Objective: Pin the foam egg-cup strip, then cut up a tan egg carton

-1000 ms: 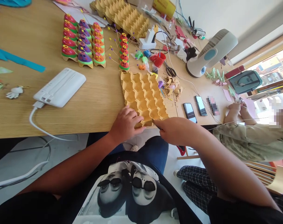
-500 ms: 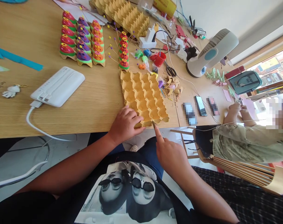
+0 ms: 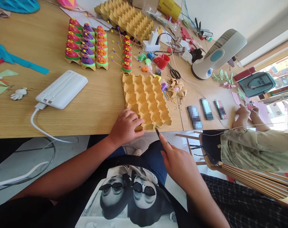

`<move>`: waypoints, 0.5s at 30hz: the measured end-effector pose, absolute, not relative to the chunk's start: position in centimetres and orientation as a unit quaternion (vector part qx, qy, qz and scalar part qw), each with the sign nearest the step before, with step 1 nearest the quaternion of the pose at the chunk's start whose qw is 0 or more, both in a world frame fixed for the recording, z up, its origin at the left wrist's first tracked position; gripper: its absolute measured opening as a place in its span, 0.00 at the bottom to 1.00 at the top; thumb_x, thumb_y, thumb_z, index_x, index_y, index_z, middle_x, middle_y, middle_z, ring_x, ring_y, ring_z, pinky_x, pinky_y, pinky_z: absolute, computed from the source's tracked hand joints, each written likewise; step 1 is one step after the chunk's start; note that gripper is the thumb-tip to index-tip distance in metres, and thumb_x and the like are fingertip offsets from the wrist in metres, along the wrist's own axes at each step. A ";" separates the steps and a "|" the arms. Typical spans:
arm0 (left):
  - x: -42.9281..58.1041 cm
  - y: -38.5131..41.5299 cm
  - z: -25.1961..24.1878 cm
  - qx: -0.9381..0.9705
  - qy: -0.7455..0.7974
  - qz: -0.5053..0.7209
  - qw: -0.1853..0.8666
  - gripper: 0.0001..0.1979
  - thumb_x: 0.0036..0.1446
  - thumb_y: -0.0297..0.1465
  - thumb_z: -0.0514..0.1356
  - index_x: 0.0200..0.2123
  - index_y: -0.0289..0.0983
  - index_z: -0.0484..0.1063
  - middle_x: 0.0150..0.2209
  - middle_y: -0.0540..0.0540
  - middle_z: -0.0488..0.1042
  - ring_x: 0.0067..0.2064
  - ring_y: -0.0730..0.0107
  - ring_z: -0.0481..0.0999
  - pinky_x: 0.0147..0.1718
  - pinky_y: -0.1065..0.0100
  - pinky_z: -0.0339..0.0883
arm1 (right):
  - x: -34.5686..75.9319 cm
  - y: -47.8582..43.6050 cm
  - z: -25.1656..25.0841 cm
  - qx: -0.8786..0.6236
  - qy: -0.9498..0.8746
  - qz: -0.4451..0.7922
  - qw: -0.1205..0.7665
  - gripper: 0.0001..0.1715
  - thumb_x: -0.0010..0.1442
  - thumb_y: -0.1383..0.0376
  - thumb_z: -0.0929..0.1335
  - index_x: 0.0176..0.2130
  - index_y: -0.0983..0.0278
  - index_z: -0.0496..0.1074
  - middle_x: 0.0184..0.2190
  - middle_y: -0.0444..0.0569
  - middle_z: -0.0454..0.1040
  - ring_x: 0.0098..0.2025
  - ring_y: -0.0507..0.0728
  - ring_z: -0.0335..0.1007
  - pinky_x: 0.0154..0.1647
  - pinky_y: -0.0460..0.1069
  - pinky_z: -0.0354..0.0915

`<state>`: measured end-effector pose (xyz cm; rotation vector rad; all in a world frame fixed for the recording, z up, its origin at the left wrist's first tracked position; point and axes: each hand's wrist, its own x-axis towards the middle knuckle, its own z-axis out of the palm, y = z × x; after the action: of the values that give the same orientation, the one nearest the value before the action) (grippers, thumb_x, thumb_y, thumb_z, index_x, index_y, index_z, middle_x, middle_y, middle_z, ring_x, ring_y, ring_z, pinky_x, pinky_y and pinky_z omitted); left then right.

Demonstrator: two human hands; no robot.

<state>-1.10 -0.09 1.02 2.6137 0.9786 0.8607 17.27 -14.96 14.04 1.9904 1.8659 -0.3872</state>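
- Egg tray [image 3: 147, 98], yellow, lies cups-up on the wooden table [image 3: 106, 118] directly in front of you, its near side close to the table's edge.
- Your left hand [image 3: 126, 126] holds the tray at its near left corner: fingers bent over the top, thumb along the near side.
- Your right hand [image 3: 179, 160] is closed around a knife [image 3: 157, 132], index finger stretched along it toward the tip; the handle is mostly hidden in your fist.
- Knife tip points at the near side of the tray, right of your left hand. Whether it touches the card, you cannot tell from this view.
- Just beyond the tray stands a row of red-and-green painted cups [image 3: 126, 66]. Farther left, three more rows: red cups [image 3: 72, 54], purple cups [image 3: 87, 60], orange cups [image 3: 101, 59], all bearing green bands.
- Right of the tray: brown scraps [image 3: 178, 85], with scissors [image 3: 174, 72] and a red mug [image 3: 163, 61] behind them.
- Left of your left hand: a white power bank [image 3: 62, 90], cable plugged in.
- At far right, a co-worker's hands [image 3: 245, 112] meet over pink paper [image 3: 261, 109].
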 end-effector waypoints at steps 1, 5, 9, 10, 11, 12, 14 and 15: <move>-1.1 -0.1 1.0 0.889 0.332 0.295 0.110 0.16 0.62 0.44 0.64 0.43 0.40 0.81 0.38 0.43 0.76 0.51 0.52 0.71 0.64 0.46 0.62 | 17.7 -15.1 14.2 0.714 0.667 -0.140 0.158 0.37 0.73 0.65 0.62 0.76 0.58 0.49 0.44 0.51 0.84 0.36 0.60 0.82 0.30 0.49 0.68; -1.2 -0.2 1.1 0.888 0.331 0.298 0.118 0.15 0.61 0.44 0.64 0.43 0.40 0.81 0.38 0.43 0.77 0.51 0.51 0.72 0.64 0.45 0.62 | 18.7 -14.9 13.6 0.748 0.650 -0.136 0.004 0.34 0.74 0.63 0.60 0.74 0.60 0.52 0.53 0.53 0.82 0.44 0.63 0.83 0.37 0.52 0.73; -1.2 -0.2 1.1 0.888 0.336 0.289 0.119 0.16 0.61 0.44 0.64 0.45 0.40 0.81 0.39 0.43 0.77 0.53 0.50 0.71 0.65 0.44 0.61 | 18.0 -13.3 12.3 0.750 0.640 -0.161 -0.039 0.31 0.73 0.63 0.61 0.72 0.61 0.57 0.57 0.54 0.80 0.48 0.64 0.82 0.42 0.54 0.75; -1.2 -0.2 1.0 0.889 0.337 0.286 0.118 0.17 0.62 0.45 0.64 0.45 0.39 0.81 0.39 0.42 0.77 0.53 0.50 0.71 0.65 0.44 0.61 | 17.8 -12.8 12.1 0.748 0.641 -0.167 -0.042 0.31 0.73 0.63 0.60 0.72 0.61 0.57 0.58 0.55 0.78 0.50 0.64 0.81 0.43 0.54 0.75; -1.3 -0.2 1.0 0.890 0.337 0.285 0.116 0.17 0.62 0.45 0.64 0.45 0.39 0.81 0.40 0.42 0.77 0.54 0.50 0.71 0.65 0.44 0.61 | 17.6 -12.3 12.0 0.747 0.640 -0.171 -0.045 0.31 0.73 0.64 0.60 0.72 0.60 0.57 0.60 0.55 0.77 0.51 0.64 0.80 0.45 0.55 0.75; -1.3 -0.2 1.0 0.891 0.337 0.283 0.114 0.18 0.61 0.45 0.64 0.45 0.39 0.81 0.40 0.42 0.77 0.54 0.49 0.71 0.65 0.44 0.61 | 17.4 -11.9 11.9 0.749 0.639 -0.171 -0.047 0.31 0.74 0.64 0.60 0.73 0.60 0.56 0.61 0.55 0.76 0.52 0.64 0.80 0.47 0.55 0.75; -1.3 -0.2 1.0 0.891 0.336 0.283 0.114 0.17 0.61 0.46 0.64 0.45 0.40 0.81 0.40 0.42 0.77 0.54 0.49 0.71 0.65 0.44 0.61 | 17.2 -11.1 11.9 0.752 0.635 -0.168 -0.046 0.32 0.74 0.65 0.59 0.73 0.60 0.55 0.60 0.56 0.77 0.51 0.63 0.80 0.47 0.55 0.74; -1.3 -0.2 1.0 0.891 0.336 0.284 0.113 0.17 0.61 0.46 0.64 0.45 0.40 0.80 0.40 0.42 0.76 0.54 0.50 0.71 0.65 0.44 0.61 | 17.1 -10.7 11.9 0.754 0.634 -0.167 -0.043 0.33 0.73 0.66 0.59 0.73 0.60 0.54 0.59 0.56 0.77 0.51 0.63 0.80 0.47 0.55 0.74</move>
<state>-1.33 -0.23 0.96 2.6131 0.9851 0.8327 17.06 -10.75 11.95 2.4350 2.0472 -0.5407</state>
